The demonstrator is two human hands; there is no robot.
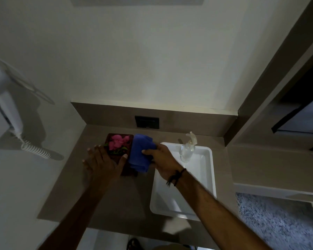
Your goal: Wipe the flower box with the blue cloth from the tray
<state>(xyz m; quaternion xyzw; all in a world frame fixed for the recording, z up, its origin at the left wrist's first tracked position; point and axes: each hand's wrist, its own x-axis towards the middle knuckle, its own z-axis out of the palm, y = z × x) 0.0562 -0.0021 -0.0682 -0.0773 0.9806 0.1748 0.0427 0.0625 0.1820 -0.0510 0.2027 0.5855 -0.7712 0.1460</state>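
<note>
Centre-left of frame: left hand (105, 162) lies flat, fingers spread, on the flower box (120, 150), holding nothing, just steadying; keep that pressure. Box's long axis runs near-to-far, pink blooms facing up. Just right: right hand (163, 162) clutches the blue cloth (141, 154) against box's right edge; wipe lengthwise. White tray (209, 177) sits centre-right.

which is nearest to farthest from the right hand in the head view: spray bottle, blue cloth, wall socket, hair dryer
From the right hand:
1. blue cloth, held in its grip, against the flower box's right side.
2. spray bottle, just right of the hand, standing in the white tray.
3. wall socket, on the backsplash behind.
4. hair dryer, far left on the wall.
</note>
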